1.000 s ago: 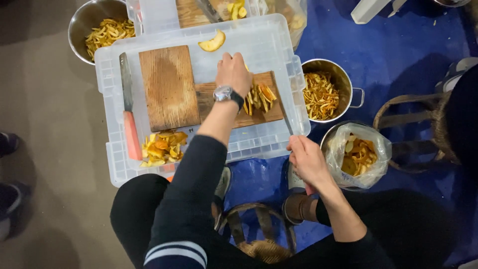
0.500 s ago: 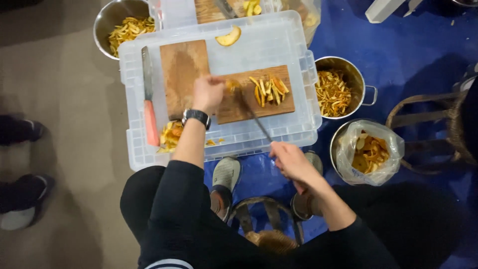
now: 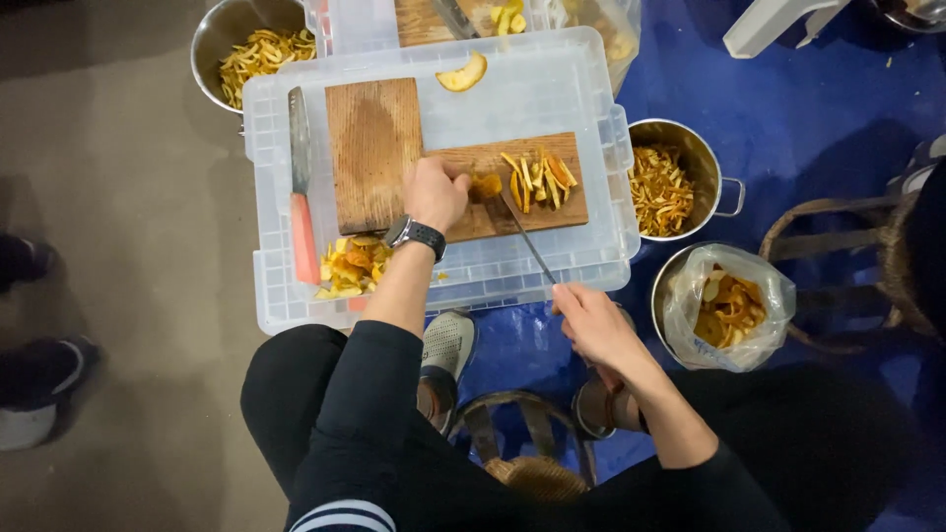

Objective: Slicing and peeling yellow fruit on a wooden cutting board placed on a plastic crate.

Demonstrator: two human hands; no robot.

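Observation:
My left hand [image 3: 435, 191] presses an orange peel piece [image 3: 485, 184] onto the smaller wooden cutting board [image 3: 572, 209]. My right hand [image 3: 591, 321] grips the handle of a thin knife [image 3: 524, 236] whose blade points up toward that peel. Cut peel strips [image 3: 537, 179] lie on the board to the right of the peel. The boards rest on an upturned clear plastic bin [image 3: 552, 94]. A pile of peel pieces [image 3: 355, 266] sits on the bin near my left wrist.
A larger wooden board [image 3: 372, 148] and a red-handled cleaver [image 3: 301, 182] lie left. Metal pots hold peel strips at right [image 3: 668, 187] and top left [image 3: 246, 54]. A bag-lined pot [image 3: 724, 305] stands lower right. A bystander's shoes [image 3: 34, 379] are at left.
My left hand moved back from the strips to the board's left part and now holds a peel there. My right hand brought the knife up to the board.

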